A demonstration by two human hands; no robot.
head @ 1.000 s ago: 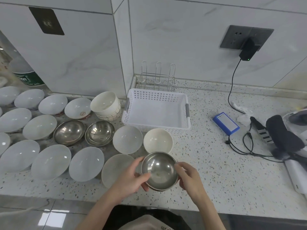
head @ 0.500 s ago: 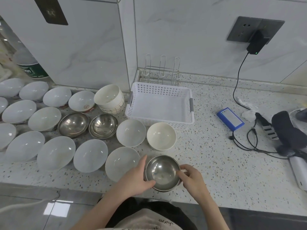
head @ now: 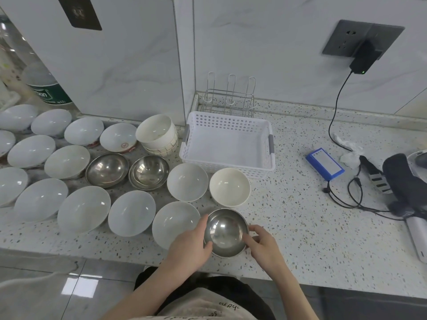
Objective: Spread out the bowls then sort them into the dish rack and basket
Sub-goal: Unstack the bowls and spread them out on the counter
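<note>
Both hands are on one steel bowl near the counter's front edge. The left hand cups its left side, thumb hooked over the rim and fingers curled under and out of sight; the right hand takes the right side, fingertips pinching the rim. The bowl sits upright, mouth up, low over the speckled counter; whether its base is touching down cannot be told.

Just to its left, touching the left hand, is a white bowl. Right behind the steel bowl stands a cream bowl, with another white bowl beside it. Further left, two more steel bowls sit side by side among rows of white bowls spread out mouth up, running off the left edge. Behind them, a short stack of cream bowls leans against the wall corner.

Behind the cream bowl sits the white plastic basket, nothing in it, and behind that, against the wall, the wire dish rack, also bare.

Off to the right, well apart: a blue box, a black cable running up to a plugged-in charger, and some dark gear at the edge.
</note>
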